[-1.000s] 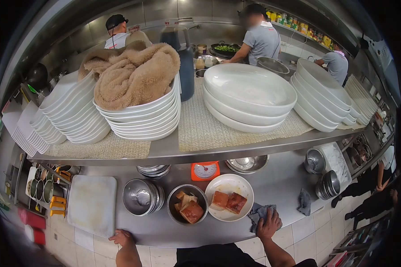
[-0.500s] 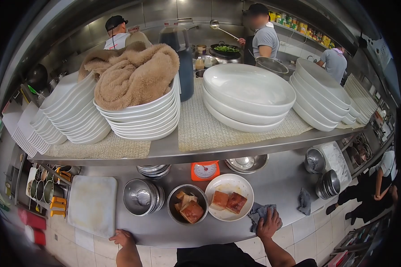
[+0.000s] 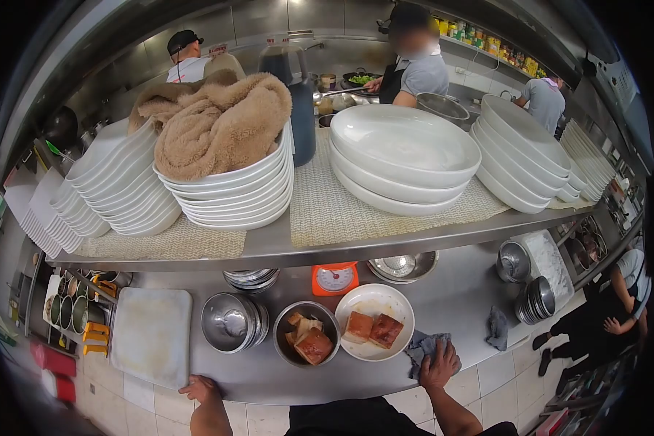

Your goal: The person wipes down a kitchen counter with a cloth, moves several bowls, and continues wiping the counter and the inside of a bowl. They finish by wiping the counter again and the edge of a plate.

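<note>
At the near edge of the steel counter, my left hand [image 3: 198,387] rests just below the corner of a whitish cutting board [image 3: 151,336], fingers apart and holding nothing. My right hand [image 3: 439,365] lies palm down on a crumpled grey cloth [image 3: 418,349], its fingers spread over it. Left of that cloth stands a white dish [image 3: 354,352] with two browned blocks of what looks like braised pork belly [image 3: 386,331]. Touching or very close to the dish is a steel bowl [image 3: 282,347], holding another such block [image 3: 314,346] and paler pieces.
Stacked steel bowls [image 3: 225,323] and an orange scale [image 3: 334,278] stand on the counter. Above it, a shelf [image 3: 269,254] carries white dish stacks [image 3: 400,160] and a brown towel [image 3: 221,127]. Another grey cloth [image 3: 497,328] lies right. Co-workers [image 3: 418,73] stand beyond and at right.
The co-worker at the stove has leaned closer and lowered the raised ladle. A person at right has shifted their arms. My hands and the food stay where they were.
</note>
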Action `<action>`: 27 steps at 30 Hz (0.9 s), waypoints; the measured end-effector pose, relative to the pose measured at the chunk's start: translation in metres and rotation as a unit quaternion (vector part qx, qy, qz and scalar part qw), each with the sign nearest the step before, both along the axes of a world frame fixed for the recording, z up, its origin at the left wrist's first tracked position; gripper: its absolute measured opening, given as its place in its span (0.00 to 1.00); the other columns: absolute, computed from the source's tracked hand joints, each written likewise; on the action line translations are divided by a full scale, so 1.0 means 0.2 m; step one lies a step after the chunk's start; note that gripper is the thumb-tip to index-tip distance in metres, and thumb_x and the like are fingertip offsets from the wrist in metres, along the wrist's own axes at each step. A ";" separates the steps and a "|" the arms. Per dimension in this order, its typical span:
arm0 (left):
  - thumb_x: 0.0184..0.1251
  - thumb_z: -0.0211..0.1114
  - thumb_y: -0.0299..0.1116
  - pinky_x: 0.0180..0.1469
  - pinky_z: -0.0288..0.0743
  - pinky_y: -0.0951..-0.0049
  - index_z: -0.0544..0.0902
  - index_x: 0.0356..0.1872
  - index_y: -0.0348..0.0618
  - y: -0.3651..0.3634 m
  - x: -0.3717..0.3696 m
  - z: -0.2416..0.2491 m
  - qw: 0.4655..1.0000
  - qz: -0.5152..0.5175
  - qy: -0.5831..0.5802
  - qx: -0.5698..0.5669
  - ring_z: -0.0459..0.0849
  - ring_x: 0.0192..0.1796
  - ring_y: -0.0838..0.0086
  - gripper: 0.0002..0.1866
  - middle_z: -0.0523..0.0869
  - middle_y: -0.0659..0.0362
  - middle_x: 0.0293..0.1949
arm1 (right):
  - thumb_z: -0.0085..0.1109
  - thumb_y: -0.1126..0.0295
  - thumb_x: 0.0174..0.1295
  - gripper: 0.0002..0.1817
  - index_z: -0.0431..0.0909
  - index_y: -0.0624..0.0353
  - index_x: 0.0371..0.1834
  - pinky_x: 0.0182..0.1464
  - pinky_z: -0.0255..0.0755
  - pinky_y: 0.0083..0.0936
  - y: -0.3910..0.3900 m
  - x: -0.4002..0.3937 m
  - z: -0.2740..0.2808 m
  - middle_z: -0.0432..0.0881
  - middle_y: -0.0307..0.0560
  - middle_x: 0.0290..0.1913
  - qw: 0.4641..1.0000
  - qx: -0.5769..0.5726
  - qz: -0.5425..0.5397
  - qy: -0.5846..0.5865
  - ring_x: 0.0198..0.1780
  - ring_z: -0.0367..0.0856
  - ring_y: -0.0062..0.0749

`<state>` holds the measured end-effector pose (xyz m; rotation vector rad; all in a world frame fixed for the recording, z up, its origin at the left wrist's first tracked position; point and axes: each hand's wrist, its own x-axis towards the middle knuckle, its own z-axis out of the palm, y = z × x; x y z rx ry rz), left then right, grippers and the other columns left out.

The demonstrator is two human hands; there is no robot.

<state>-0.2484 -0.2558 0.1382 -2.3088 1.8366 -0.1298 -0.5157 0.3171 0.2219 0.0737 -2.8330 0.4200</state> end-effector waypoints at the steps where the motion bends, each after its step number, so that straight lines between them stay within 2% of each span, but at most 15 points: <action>1: 0.69 0.57 0.39 0.39 0.84 0.59 0.68 0.62 0.38 0.01 -0.01 0.01 1.000 0.005 0.009 0.005 0.81 0.45 0.50 0.24 0.53 0.24 0.64 | 0.51 0.57 0.55 0.32 0.67 0.51 0.67 0.66 0.49 0.60 0.00 0.00 -0.01 0.65 0.61 0.68 1.000 0.004 0.000 0.001 0.69 0.61 0.58; 5: 0.69 0.58 0.36 0.37 0.86 0.58 0.68 0.62 0.41 0.06 -0.05 0.11 1.000 0.014 0.025 0.013 0.80 0.47 0.49 0.23 0.52 0.26 0.65 | 0.51 0.56 0.56 0.32 0.67 0.51 0.67 0.67 0.49 0.60 -0.01 0.01 0.02 0.65 0.60 0.68 1.000 0.001 -0.001 0.001 0.69 0.61 0.58; 7: 0.68 0.58 0.35 0.35 0.86 0.59 0.69 0.61 0.41 0.05 -0.06 0.10 0.999 0.019 0.027 0.007 0.80 0.46 0.49 0.22 0.52 0.26 0.65 | 0.53 0.61 0.55 0.32 0.66 0.51 0.67 0.69 0.47 0.56 -0.02 0.01 0.04 0.64 0.60 0.69 1.000 0.003 -0.004 -0.019 0.71 0.59 0.56; 10: 0.69 0.58 0.34 0.33 0.87 0.59 0.69 0.60 0.41 0.04 -0.05 0.08 0.999 0.029 0.041 0.002 0.80 0.46 0.50 0.21 0.53 0.28 0.65 | 0.53 0.60 0.55 0.32 0.66 0.51 0.67 0.69 0.47 0.56 -0.01 0.01 0.03 0.64 0.61 0.69 1.000 0.002 0.001 -0.012 0.71 0.59 0.56; 14: 0.69 0.58 0.35 0.33 0.87 0.57 0.69 0.59 0.41 0.04 -0.03 0.04 0.998 0.025 0.040 -0.030 0.79 0.47 0.51 0.20 0.53 0.31 0.65 | 0.51 0.57 0.56 0.32 0.67 0.52 0.67 0.66 0.49 0.60 -0.01 0.00 0.02 0.66 0.61 0.68 1.000 0.000 0.005 0.005 0.68 0.61 0.59; 17: 0.69 0.58 0.34 0.33 0.87 0.57 0.69 0.58 0.41 0.04 -0.04 0.04 0.998 0.035 0.047 -0.037 0.79 0.47 0.51 0.19 0.52 0.30 0.65 | 0.50 0.57 0.56 0.32 0.67 0.52 0.67 0.66 0.49 0.60 -0.01 0.00 0.02 0.66 0.61 0.68 1.000 0.000 0.005 0.005 0.68 0.62 0.59; 20: 0.69 0.58 0.34 0.34 0.87 0.57 0.70 0.57 0.41 0.09 -0.08 0.14 0.997 0.033 0.061 -0.024 0.79 0.46 0.51 0.18 0.51 0.29 0.65 | 0.50 0.57 0.56 0.32 0.67 0.52 0.67 0.66 0.50 0.60 0.00 0.00 0.00 0.65 0.61 0.68 1.000 0.006 0.004 0.009 0.68 0.62 0.59; 24: 0.69 0.58 0.34 0.34 0.86 0.58 0.70 0.56 0.41 0.07 -0.06 0.11 0.997 0.033 0.063 -0.016 0.79 0.47 0.50 0.18 0.50 0.28 0.65 | 0.51 0.57 0.56 0.32 0.68 0.53 0.66 0.66 0.50 0.59 0.01 0.00 -0.01 0.66 0.61 0.67 1.000 0.014 0.000 0.006 0.68 0.62 0.58; 26: 0.71 0.54 0.36 0.40 0.84 0.51 0.71 0.57 0.46 0.06 -0.06 0.08 0.998 0.046 0.047 -0.015 0.81 0.48 0.48 0.16 0.61 0.38 0.59 | 0.51 0.56 0.56 0.32 0.68 0.53 0.66 0.66 0.50 0.59 0.01 0.00 -0.01 0.66 0.61 0.67 1.000 0.014 0.000 0.008 0.68 0.62 0.58; 27: 0.71 0.54 0.36 0.40 0.84 0.51 0.71 0.57 0.46 0.03 -0.04 0.02 0.998 0.047 0.047 -0.015 0.81 0.48 0.48 0.16 0.61 0.38 0.59 | 0.51 0.56 0.56 0.32 0.68 0.53 0.66 0.66 0.50 0.59 0.00 0.00 -0.01 0.66 0.61 0.67 1.000 0.014 0.001 0.009 0.68 0.62 0.58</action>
